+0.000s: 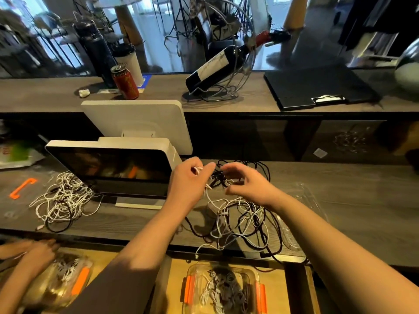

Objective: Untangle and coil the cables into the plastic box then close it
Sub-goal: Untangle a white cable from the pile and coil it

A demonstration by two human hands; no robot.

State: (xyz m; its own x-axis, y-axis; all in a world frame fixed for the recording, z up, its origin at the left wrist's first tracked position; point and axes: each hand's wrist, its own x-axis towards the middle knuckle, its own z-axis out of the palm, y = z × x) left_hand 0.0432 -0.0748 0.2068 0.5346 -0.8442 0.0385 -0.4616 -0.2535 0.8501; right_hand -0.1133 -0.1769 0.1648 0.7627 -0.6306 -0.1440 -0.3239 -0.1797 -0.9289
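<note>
A tangle of white and black cables (240, 220) lies on the dark counter in front of me. My left hand (190, 182) pinches a white cable end near its fingertips, lifted above the pile. Just to its right, my right hand (247, 180) has curled fingers amid black cable strands; whether it grips one is unclear. A clear plastic box (223, 288) with orange clips stands below the counter edge, holding coiled cables. Its clear lid (301, 209) lies on the counter to the right, partly under the cables.
A second cable tangle (61, 200) and an orange clip (21, 188) lie at the left. A white screen terminal (113, 164) stands behind my left hand. Another person's hands (34, 257) work at a second box (61, 282) at the lower left. Bottle rack, can and clipboard sit on the upper shelf.
</note>
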